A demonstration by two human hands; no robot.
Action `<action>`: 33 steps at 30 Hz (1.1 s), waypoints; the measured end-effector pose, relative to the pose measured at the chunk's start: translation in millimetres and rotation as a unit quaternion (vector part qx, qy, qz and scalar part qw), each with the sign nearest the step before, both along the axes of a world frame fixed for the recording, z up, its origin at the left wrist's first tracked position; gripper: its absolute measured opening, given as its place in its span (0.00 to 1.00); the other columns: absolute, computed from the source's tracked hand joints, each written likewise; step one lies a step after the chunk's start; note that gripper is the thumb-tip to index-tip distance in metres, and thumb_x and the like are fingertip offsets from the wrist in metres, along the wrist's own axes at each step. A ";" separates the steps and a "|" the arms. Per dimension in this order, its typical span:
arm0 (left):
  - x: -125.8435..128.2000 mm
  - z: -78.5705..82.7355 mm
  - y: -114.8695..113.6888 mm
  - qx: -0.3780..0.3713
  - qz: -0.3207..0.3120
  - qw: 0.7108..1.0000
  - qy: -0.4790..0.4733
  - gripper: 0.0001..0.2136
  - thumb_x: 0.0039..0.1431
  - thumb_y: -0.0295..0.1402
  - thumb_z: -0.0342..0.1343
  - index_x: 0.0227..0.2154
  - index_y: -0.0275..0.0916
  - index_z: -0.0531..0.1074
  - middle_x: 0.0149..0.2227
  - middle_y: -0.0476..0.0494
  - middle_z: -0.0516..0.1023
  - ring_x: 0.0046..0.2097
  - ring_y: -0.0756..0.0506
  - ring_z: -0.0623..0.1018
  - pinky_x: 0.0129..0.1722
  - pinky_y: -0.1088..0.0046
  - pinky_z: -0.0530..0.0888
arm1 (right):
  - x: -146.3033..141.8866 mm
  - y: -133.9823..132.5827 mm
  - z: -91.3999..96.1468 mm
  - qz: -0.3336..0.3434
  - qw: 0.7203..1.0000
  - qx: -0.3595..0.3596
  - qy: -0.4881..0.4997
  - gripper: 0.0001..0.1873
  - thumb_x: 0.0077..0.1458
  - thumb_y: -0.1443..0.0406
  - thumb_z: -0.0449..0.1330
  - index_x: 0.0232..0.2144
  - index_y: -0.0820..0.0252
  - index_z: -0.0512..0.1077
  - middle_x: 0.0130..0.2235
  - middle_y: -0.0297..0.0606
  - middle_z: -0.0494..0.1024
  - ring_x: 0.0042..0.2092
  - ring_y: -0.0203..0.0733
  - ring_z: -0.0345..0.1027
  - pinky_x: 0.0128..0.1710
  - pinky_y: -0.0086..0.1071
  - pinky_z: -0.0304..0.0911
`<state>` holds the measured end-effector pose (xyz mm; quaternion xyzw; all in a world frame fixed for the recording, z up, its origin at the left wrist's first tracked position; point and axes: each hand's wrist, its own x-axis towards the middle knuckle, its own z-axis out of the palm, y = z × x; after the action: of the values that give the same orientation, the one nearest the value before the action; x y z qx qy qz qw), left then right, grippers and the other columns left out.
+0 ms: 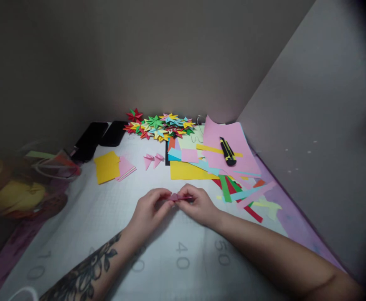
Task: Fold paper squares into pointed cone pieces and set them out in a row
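My left hand (150,209) and my right hand (198,205) meet at the middle of the white cutting mat (108,217). Both pinch a small folded pink paper piece (178,196) between their fingertips, just above the mat. Two folded pink pieces (153,159) lie a little farther back. At the far wall sits a heap of colourful paper stars (159,124).
Yellow and pink paper squares (112,167) lie at the left. A pile of coloured sheets and strips (220,167) spreads to the right, with a black-yellow utility knife (227,151) on a pink sheet. Two dark phones (100,136) lie at the back left. A bag (20,184) sits at the left edge.
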<state>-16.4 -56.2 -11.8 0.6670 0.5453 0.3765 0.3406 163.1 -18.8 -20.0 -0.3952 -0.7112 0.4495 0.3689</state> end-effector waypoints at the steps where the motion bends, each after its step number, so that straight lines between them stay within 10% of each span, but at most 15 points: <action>1: -0.1 0.9 0.4 -0.007 -0.005 1.000 0.008 0.07 0.59 0.35 0.53 0.37 0.40 0.72 0.37 0.44 0.78 0.38 0.47 0.77 0.39 0.71 0.73 | -0.2 0.6 0.5 0.000 1.000 -0.005 0.003 0.05 0.50 0.66 0.59 0.25 0.58 0.66 0.24 0.30 0.70 0.27 0.34 0.63 0.26 0.26 0.60; 12: -4.5 5.5 1.0 0.077 -0.010 0.993 0.089 0.06 0.60 0.32 0.52 0.34 0.40 0.73 0.33 0.46 0.78 0.36 0.47 0.76 0.38 0.71 0.71 | -1.2 3.7 4.3 -0.003 0.999 0.040 -0.016 0.06 0.49 0.72 0.58 0.29 0.58 0.72 0.28 0.32 0.72 0.29 0.34 0.64 0.28 0.27 0.59; 33: -3.8 2.4 2.2 -0.113 -0.121 0.964 -0.208 0.15 0.61 0.36 0.52 0.50 0.43 0.60 0.39 0.45 0.68 0.43 0.46 0.70 0.44 0.69 0.67 | 1.5 2.1 0.3 0.024 0.986 0.167 -0.011 0.08 0.51 0.75 0.57 0.28 0.57 0.71 0.30 0.35 0.74 0.35 0.39 0.68 0.36 0.32 0.63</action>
<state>-20.2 -54.1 -9.5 0.5918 0.4167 0.3993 0.5627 164.7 -16.7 -19.7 -0.3156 -0.7895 0.3287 0.4111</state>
